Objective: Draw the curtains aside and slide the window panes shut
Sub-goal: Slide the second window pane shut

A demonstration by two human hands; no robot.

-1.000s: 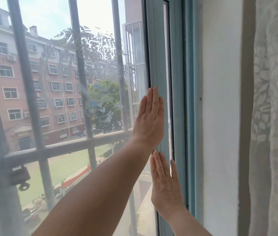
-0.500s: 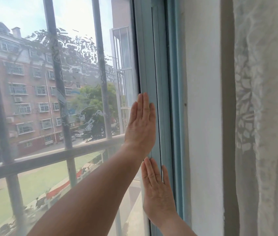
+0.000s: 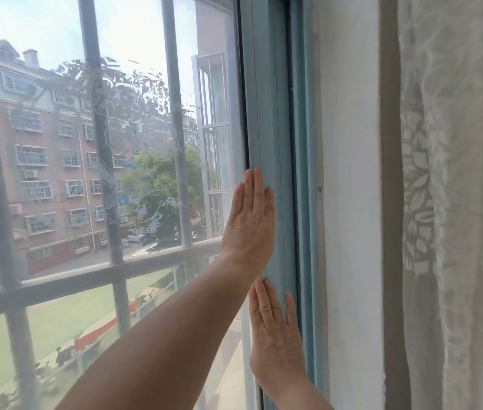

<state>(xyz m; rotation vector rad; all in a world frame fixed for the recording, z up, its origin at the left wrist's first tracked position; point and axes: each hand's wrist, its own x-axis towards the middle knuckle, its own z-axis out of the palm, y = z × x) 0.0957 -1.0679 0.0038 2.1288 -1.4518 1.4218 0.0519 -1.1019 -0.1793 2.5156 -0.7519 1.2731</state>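
The sliding window pane (image 3: pixel 142 39) has a blue-grey upright edge (image 3: pixel 264 99) that sits against the blue window frame (image 3: pixel 304 143), with no gap showing between them. My left hand (image 3: pixel 249 223) lies flat on that edge at mid-height, fingers pointing up. Just below it, my right hand (image 3: pixel 275 344) is pressed flat on the same edge. Neither hand holds anything. A pale lace curtain (image 3: pixel 456 202) hangs drawn aside at the far right, apart from the glass.
A strip of white wall (image 3: pixel 349 173) separates the frame from the curtain. Outside the glass stand grey security bars (image 3: pixel 95 84) with a horizontal rail (image 3: pixel 86 279). Faded sticker residue (image 3: pixel 128 119) marks the pane.
Both flat hands pushed the pane's edge to the right. The bright gap beside the frame, visible a second ago, has closed.
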